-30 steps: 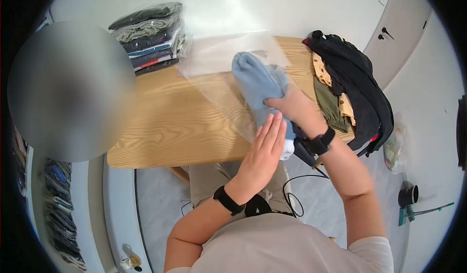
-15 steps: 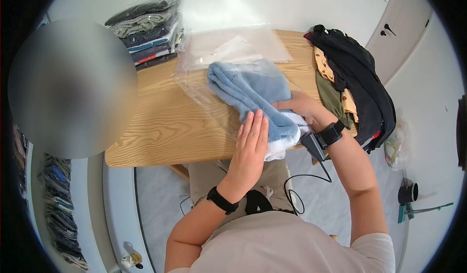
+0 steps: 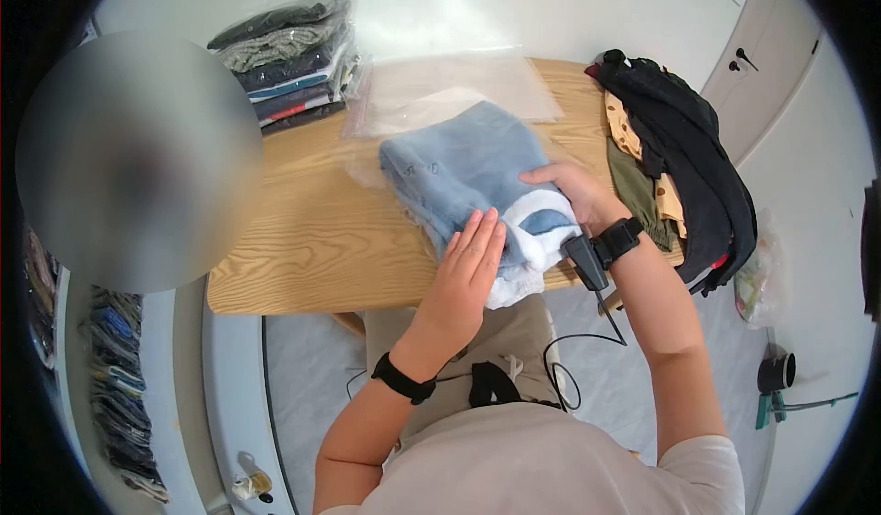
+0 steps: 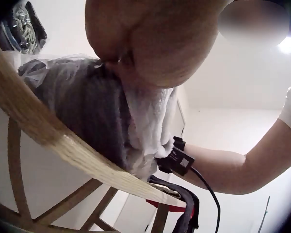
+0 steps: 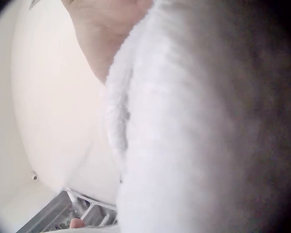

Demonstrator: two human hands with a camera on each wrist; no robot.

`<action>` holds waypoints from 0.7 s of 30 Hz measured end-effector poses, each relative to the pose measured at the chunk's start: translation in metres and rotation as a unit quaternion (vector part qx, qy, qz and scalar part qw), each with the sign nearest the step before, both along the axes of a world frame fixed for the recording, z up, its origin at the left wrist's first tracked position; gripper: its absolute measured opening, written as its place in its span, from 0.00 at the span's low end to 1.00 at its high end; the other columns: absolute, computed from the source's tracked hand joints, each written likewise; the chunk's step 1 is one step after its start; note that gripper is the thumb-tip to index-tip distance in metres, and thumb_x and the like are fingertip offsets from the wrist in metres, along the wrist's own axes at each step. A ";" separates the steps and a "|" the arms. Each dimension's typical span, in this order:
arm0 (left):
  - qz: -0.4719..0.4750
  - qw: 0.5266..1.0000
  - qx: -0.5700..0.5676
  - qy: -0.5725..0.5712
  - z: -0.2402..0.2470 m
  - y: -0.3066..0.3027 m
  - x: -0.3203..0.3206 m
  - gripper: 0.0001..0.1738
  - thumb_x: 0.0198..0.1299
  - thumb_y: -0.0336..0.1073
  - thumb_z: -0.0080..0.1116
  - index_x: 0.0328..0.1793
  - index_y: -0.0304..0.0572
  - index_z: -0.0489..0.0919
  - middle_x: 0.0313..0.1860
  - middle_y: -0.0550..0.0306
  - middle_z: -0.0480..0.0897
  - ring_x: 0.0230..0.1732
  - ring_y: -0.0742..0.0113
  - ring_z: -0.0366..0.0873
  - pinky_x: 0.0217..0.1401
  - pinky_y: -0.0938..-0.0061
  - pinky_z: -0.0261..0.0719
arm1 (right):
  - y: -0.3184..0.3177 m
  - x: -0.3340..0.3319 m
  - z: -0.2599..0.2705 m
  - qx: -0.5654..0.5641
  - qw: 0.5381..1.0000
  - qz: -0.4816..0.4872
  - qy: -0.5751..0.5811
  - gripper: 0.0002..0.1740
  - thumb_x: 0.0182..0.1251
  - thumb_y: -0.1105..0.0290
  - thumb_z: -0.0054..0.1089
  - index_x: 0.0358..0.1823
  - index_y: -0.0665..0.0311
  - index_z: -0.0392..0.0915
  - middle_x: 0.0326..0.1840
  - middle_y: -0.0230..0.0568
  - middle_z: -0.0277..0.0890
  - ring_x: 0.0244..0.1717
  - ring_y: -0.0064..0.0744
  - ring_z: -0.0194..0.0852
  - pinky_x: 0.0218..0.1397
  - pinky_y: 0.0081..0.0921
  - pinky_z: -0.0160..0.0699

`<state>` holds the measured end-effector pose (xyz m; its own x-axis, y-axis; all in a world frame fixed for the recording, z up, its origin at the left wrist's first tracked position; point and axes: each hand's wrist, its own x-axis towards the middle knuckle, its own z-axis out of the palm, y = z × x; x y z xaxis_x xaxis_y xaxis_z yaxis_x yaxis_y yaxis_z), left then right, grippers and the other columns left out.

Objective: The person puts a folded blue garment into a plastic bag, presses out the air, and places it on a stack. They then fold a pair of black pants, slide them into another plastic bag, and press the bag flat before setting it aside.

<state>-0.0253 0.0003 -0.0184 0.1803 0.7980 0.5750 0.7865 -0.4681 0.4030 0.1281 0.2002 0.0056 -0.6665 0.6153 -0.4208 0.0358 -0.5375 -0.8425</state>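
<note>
A folded blue fleece garment (image 3: 463, 152) with white fluffy lining lies near the table's front, small dark lettering at its left. Clear film shows along its left side. My left hand (image 3: 454, 281) rests on its near left part, fingers straight and together. From the right, my right hand (image 3: 578, 189) grips the edge, thumb on top and the other fingers hidden beneath. White lining (image 5: 160, 131) fills much of the right wrist view. In the left wrist view, the garment (image 4: 82, 97) sits at the table edge under my left hand (image 4: 155, 43).
Flat clear plastic bags (image 3: 422, 79) lie behind the garment. A stack of bagged folded clothes (image 3: 284, 65) stands at the back left. Dark, green and patterned clothes (image 3: 679, 148) hang over the table's right end. A black cable (image 3: 587, 336) runs from the right wrist camera.
The blue garment has turned and spread from a narrow bundle into a wider folded shape, showing more white lining. My left hand moved left with it; my right hand shifted slightly right.
</note>
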 end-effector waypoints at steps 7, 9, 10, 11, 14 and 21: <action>-0.028 1.000 -0.003 0.014 -0.001 -0.005 0.006 0.29 0.59 0.19 0.38 0.70 0.28 0.61 0.72 0.39 0.59 0.74 0.44 0.54 0.73 0.54 0.54 | 0.009 -0.032 -0.007 0.088 0.994 -0.049 0.048 0.17 0.59 0.72 0.58 0.48 0.73 0.74 0.36 0.47 0.79 0.32 0.39 0.80 0.35 0.32 0.82; -0.029 0.999 -0.010 0.014 0.003 -0.007 0.004 0.29 0.59 0.19 0.37 0.70 0.28 0.61 0.72 0.39 0.59 0.74 0.44 0.54 0.73 0.54 0.54 | 0.015 -0.036 -0.001 0.083 0.996 -0.014 0.023 0.18 0.59 0.70 0.59 0.48 0.72 0.74 0.36 0.46 0.79 0.32 0.37 0.80 0.36 0.32 0.81; -0.030 0.999 -0.016 0.011 0.004 -0.008 0.002 0.29 0.59 0.19 0.37 0.70 0.28 0.61 0.72 0.39 0.59 0.74 0.44 0.54 0.73 0.54 0.54 | 0.019 -0.039 0.001 0.081 0.997 0.020 -0.004 0.18 0.58 0.68 0.60 0.48 0.71 0.74 0.36 0.44 0.79 0.32 0.35 0.79 0.38 0.31 0.80; -0.028 0.999 -0.016 0.012 0.004 -0.008 0.000 0.29 0.59 0.19 0.37 0.70 0.28 0.61 0.72 0.39 0.59 0.74 0.44 0.54 0.73 0.54 0.54 | 0.021 -0.043 0.000 0.081 0.996 0.022 -0.003 0.18 0.58 0.68 0.60 0.48 0.71 0.74 0.36 0.44 0.79 0.32 0.35 0.79 0.38 0.31 0.80; -0.003 1.000 -0.014 -0.004 0.002 -0.010 -0.013 0.30 0.58 0.18 0.36 0.70 0.29 0.61 0.72 0.40 0.59 0.74 0.45 0.53 0.74 0.54 0.52 | 0.019 -0.059 0.002 0.032 0.998 -0.045 -0.021 0.15 0.57 0.69 0.59 0.45 0.70 0.76 0.35 0.44 0.79 0.32 0.35 0.79 0.36 0.31 0.81; 0.098 0.995 0.014 0.009 0.004 -0.022 -0.047 0.28 0.58 0.20 0.41 0.68 0.37 0.65 0.72 0.49 0.62 0.74 0.48 0.55 0.72 0.50 0.53 | 0.015 -0.057 -0.024 -0.073 0.996 0.027 0.032 0.12 0.52 0.70 0.54 0.35 0.71 0.76 0.32 0.50 0.78 0.27 0.43 0.79 0.34 0.36 0.84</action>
<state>-0.0719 -0.0213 -0.0147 0.0345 0.8024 0.5958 0.8708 -0.3167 0.3761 0.0716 0.2156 -0.0187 -0.7254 0.5128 -0.4591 0.0174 -0.6532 -0.7570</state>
